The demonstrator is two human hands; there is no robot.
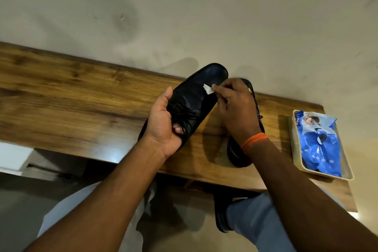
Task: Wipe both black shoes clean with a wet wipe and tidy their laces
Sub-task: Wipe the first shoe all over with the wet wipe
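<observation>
Two hands (163,120) (237,108) wiping black shoe (196,96), wipes pack (319,141) lettered "mee"

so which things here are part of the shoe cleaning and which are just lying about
In use:
black lace-up shoe in left hand
white wet wipe in right hand
second black shoe
blue wipes pack

Lying about:
cream tray
wooden table

Setting: domestic interior, most likely a home. Indicators: long narrow wood-grain laminate surface (81,92) set flush against a plain off-white painted wall (184,16) marked with scuffs and smudges. Cream rectangular plastic tray (294,149) placed at the right end, holding a crumpled blue-and-white plastic wet-wipe pack (319,145) printed with a baby picture. Warm, dim indoor lighting. No industrial or laboratory equipment visible.
</observation>
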